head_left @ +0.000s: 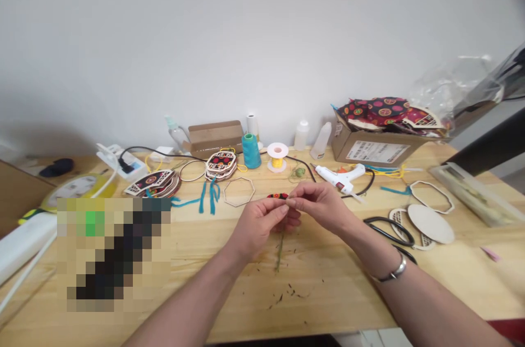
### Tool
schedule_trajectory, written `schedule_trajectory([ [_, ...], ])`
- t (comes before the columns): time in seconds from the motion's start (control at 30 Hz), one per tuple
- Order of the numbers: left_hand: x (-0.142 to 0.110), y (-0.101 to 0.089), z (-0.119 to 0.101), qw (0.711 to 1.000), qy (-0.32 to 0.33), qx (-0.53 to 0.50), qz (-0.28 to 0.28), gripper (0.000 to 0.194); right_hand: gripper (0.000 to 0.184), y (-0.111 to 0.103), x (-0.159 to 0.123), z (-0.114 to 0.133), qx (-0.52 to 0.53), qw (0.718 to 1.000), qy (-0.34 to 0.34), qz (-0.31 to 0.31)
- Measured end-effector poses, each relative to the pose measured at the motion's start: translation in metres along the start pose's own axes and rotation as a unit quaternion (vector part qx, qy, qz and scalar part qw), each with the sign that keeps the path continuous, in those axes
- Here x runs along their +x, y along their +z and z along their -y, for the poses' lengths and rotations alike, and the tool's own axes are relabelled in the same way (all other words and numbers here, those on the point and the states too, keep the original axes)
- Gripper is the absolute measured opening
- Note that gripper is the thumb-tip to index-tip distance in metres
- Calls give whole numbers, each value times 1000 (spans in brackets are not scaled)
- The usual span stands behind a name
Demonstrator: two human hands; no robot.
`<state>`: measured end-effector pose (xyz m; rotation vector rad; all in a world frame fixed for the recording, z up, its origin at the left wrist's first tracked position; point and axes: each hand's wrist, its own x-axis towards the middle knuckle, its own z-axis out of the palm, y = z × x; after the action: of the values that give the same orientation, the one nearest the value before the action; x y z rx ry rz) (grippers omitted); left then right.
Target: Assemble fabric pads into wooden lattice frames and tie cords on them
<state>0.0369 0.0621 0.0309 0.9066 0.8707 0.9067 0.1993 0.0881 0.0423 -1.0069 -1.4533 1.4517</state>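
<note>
- Centrally, the left hand (256,225) and the right hand (318,206) meet above the wooden table (328,287), fingertips pressed together in a pinch on a thin green thread (279,251).
- That thread hangs down from the pinch as a fine, pale olive strand; its lower end lies on the wood among small dark snippets.
- Just behind the fingers sits a small red-and-black patterned piece (278,196), mostly hidden; whether the hands touch it I cannot tell.
- A metal bracelet (394,271) circles the right wrist.
- The table is light, varnished wood, pushed against a plain white wall (246,35).
- One white glue gun (339,176) lies near the right hand, its black cord looping off.
- One teal thread cone (250,151) and one yellow thread spool (278,156) stand side by side at the back.
- Two stacks of patterned wooden ornaments (221,165) lie left of the cone.
- One empty octagonal wooden frame (239,192) lies flat near teal tassel strands (208,196).
- One cardboard box (375,150) at the right holds patterned fabric pieces.
- One pair of black-handled scissors (389,229) lies beside a round wooden disc (430,223).
- Two small white bottles (311,138) stand by the wall.
- One white power strip (118,161) lies at the left.
</note>
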Motion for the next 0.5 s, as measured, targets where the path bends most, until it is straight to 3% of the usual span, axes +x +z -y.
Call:
schedule_trajectory([
  [0.23, 2, 1, 0, 999, 7, 0, -54, 21, 29, 3, 1, -4, 60, 997, 50, 8],
  [0.5, 3, -2, 2, 998, 18, 36, -57, 23, 27, 7, 1, -10, 128, 990, 65, 14],
])
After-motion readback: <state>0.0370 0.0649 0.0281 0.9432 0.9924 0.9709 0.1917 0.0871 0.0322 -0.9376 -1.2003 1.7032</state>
